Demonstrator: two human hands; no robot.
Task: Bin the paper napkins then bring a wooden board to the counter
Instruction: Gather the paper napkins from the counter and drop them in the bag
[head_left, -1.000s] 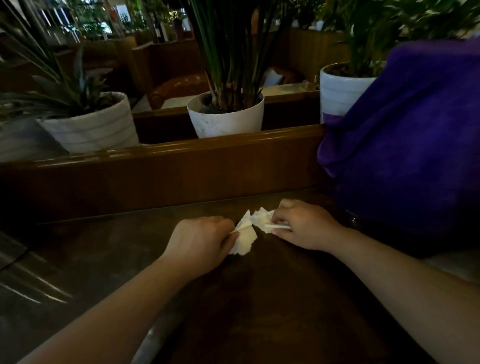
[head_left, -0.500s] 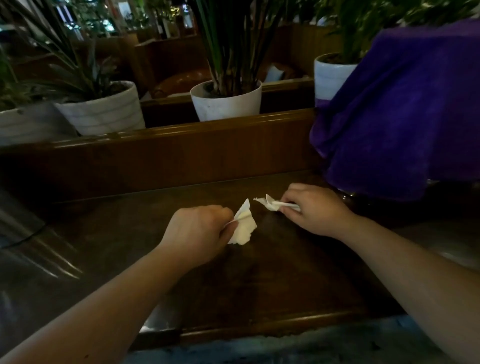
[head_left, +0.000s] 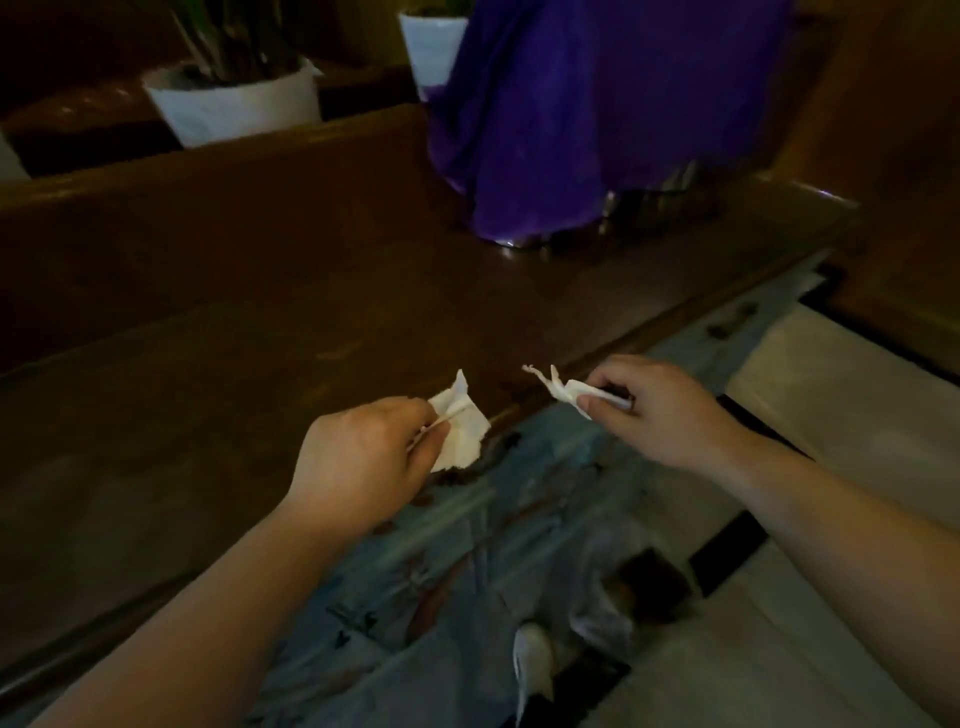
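Note:
My left hand (head_left: 363, 457) pinches a crumpled white paper napkin (head_left: 460, 426) over the front edge of the dark wooden table (head_left: 234, 389). My right hand (head_left: 660, 410) grips a second, twisted white napkin (head_left: 558, 387), held out past the table's edge above the floor. The two napkins are apart, a hand's width between them. No bin and no wooden board are in view.
A purple cloth (head_left: 587, 104) drapes over something at the table's far right. White plant pots (head_left: 239, 101) stand behind a wooden partition (head_left: 208, 208). Below me are my patterned trousers (head_left: 467, 597), a white shoe (head_left: 532, 660) and pale floor tiles (head_left: 831, 415).
Both hands have lifted the napkins off the table and drawn back past its front edge. The view has tilted down and turned, showing the floor and my legs.

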